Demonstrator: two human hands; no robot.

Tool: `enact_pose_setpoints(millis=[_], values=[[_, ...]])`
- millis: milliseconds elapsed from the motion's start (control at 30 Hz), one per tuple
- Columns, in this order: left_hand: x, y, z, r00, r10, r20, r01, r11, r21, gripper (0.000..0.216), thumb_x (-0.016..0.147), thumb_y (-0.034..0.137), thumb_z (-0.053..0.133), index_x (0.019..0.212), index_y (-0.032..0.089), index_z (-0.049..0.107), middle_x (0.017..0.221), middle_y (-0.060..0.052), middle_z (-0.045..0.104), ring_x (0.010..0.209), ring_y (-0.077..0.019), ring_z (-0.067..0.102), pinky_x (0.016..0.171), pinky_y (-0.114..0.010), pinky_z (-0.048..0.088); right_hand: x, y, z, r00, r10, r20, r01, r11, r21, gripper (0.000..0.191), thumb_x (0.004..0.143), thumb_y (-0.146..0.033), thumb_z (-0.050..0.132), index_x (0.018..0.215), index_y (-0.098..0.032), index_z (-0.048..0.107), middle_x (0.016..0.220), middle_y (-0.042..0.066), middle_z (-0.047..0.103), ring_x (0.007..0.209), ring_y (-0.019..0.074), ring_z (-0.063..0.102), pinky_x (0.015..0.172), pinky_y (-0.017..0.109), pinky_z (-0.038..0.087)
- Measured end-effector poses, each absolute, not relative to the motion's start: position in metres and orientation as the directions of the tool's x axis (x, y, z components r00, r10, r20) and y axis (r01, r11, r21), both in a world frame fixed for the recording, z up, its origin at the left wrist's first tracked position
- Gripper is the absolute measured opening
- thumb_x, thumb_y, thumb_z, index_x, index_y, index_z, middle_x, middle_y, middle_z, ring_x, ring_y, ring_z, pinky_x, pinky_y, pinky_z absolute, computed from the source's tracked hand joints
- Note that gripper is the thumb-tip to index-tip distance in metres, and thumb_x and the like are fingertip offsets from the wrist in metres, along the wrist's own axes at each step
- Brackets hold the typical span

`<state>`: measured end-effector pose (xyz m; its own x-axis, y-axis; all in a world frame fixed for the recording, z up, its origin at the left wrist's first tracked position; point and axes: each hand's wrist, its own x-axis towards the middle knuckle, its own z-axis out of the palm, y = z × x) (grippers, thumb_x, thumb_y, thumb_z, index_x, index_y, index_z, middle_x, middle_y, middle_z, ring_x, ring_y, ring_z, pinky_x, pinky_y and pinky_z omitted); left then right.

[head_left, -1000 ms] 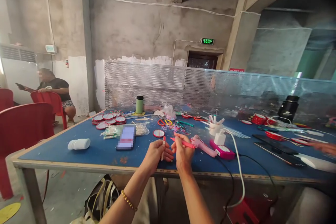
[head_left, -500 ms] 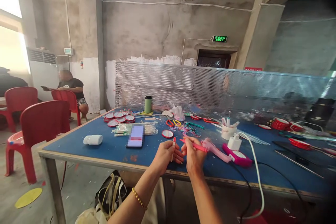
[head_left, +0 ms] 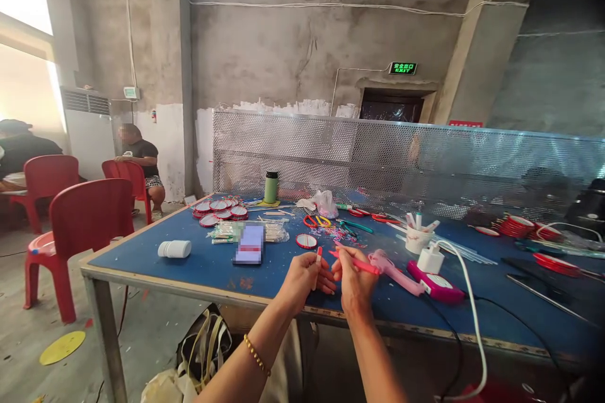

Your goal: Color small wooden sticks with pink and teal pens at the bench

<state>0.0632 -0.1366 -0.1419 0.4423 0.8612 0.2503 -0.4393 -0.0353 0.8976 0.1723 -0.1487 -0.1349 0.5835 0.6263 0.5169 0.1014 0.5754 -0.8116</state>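
My left hand (head_left: 302, 277) is closed around a short white stick with a red tip (head_left: 318, 258), held upright over the blue table's (head_left: 198, 271) front edge. Right beside it, my right hand (head_left: 353, 277) grips a thin red stick (head_left: 355, 261) that points to the right. The two hands touch at the fingertips. A gold bracelet sits on my left wrist. Just beyond my right hand lies a pink glue gun (head_left: 392, 269), with a small red-rimmed round disc (head_left: 306, 241) ahead of my hands.
On the table are a white bottle (head_left: 174, 249), a phone (head_left: 250, 244), red-rimmed discs (head_left: 218, 209), a green flask (head_left: 271, 187), scissors (head_left: 316, 221), a white cup (head_left: 418, 238) and a charger with cables (head_left: 432, 259). Red chairs (head_left: 87, 220) and seated people are at the left. A mesh screen (head_left: 378, 157) backs the table.
The view has swung to the left, so the table and my hands sit further right in the picture. My hands keep the same grip on both sticks.
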Motion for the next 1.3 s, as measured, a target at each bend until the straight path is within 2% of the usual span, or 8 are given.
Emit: enact_pose_setpoints(millis=[200, 367, 500, 633, 833, 1067, 1300], values=[[0.062, -0.137, -0.142, 0.450, 0.855, 0.259, -0.444, -0.038, 0.895, 0.048, 0.069, 0.056, 0.071, 0.084, 0.014, 0.054, 0.067, -0.008, 0.069, 0.053, -0.0181, 0.067, 0.053, -0.027, 0.050, 0.171, -0.150, -0.134, 0.587, 0.624, 0.516, 0.091, 0.583, -0.807, 0.025, 0.078, -0.039, 0.068, 0.087, -0.015, 0.067, 0.046, -0.006, 0.055, 0.036, 0.0089, 0.046, 0.036, 0.018, 0.036], [0.063, -0.136, -0.142, 0.425, 0.875, 0.231, -0.438, -0.024, 0.898, 0.043, 0.071, 0.048, 0.069, 0.091, 0.015, 0.051, 0.064, -0.006, 0.069, 0.052, -0.0194, 0.068, 0.051, -0.027, 0.051, 0.172, -0.150, -0.132, 0.544, 0.648, 0.533, 0.103, 0.579, -0.808, 0.030, 0.078, -0.042, 0.071, 0.091, -0.015, 0.066, 0.051, -0.005, 0.059, 0.038, 0.0098, 0.050, 0.039, 0.019, 0.040], [0.063, -0.137, -0.141, 0.421, 0.878, 0.227, -0.441, -0.021, 0.897, 0.038, 0.072, 0.045, 0.069, 0.085, 0.015, 0.049, 0.066, -0.007, 0.069, 0.052, -0.0195, 0.068, 0.048, -0.026, 0.050, 0.173, -0.149, -0.132, 0.501, 0.682, 0.532, 0.116, 0.557, -0.823, 0.034, 0.077, -0.046, 0.073, 0.087, -0.015, 0.067, 0.057, -0.001, 0.063, 0.044, 0.0119, 0.056, 0.042, 0.021, 0.044], [0.063, -0.137, -0.141, 0.425, 0.877, 0.225, -0.437, -0.019, 0.900, 0.038, 0.072, 0.046, 0.070, 0.083, 0.015, 0.050, 0.065, -0.006, 0.068, 0.050, -0.0188, 0.068, 0.048, -0.026, 0.051, 0.175, -0.149, -0.134, 0.470, 0.686, 0.556, 0.126, 0.571, -0.811, 0.034, 0.078, -0.048, 0.073, 0.087, -0.016, 0.067, 0.061, 0.000, 0.065, 0.045, 0.0119, 0.056, 0.043, 0.022, 0.045], [0.063, -0.137, -0.143, 0.418, 0.875, 0.245, -0.448, -0.036, 0.893, 0.042, 0.071, 0.049, 0.073, 0.083, 0.014, 0.053, 0.065, -0.005, 0.068, 0.051, -0.0184, 0.068, 0.049, -0.025, 0.052, 0.178, -0.157, -0.142, 0.396, 0.688, 0.608, 0.170, 0.597, -0.784, 0.024, 0.084, -0.041, 0.068, 0.080, -0.017, 0.065, 0.060, -0.001, 0.064, 0.048, 0.0113, 0.057, 0.048, 0.021, 0.047], [0.061, -0.137, -0.144, 0.431, 0.868, 0.246, -0.432, -0.041, 0.901, 0.046, 0.069, 0.054, 0.075, 0.079, 0.015, 0.053, 0.059, -0.003, 0.066, 0.048, -0.0163, 0.066, 0.047, -0.024, 0.051, 0.173, -0.164, -0.142, 0.376, 0.706, 0.600, 0.180, 0.580, -0.795, 0.021, 0.084, -0.036, 0.064, 0.073, -0.019, 0.059, 0.052, -0.004, 0.058, 0.039, 0.0092, 0.050, 0.040, 0.019, 0.040], [0.061, -0.141, -0.141, 0.433, 0.862, 0.263, -0.410, -0.072, 0.909, 0.049, 0.069, 0.058, 0.075, 0.077, 0.016, 0.051, 0.059, -0.001, 0.065, 0.047, -0.0154, 0.065, 0.048, -0.025, 0.052, 0.169, -0.168, -0.138, 0.367, 0.703, 0.609, 0.189, 0.585, -0.789, 0.021, 0.083, -0.037, 0.063, 0.074, -0.019, 0.058, 0.053, -0.004, 0.058, 0.041, 0.0094, 0.051, 0.041, 0.020, 0.042]])
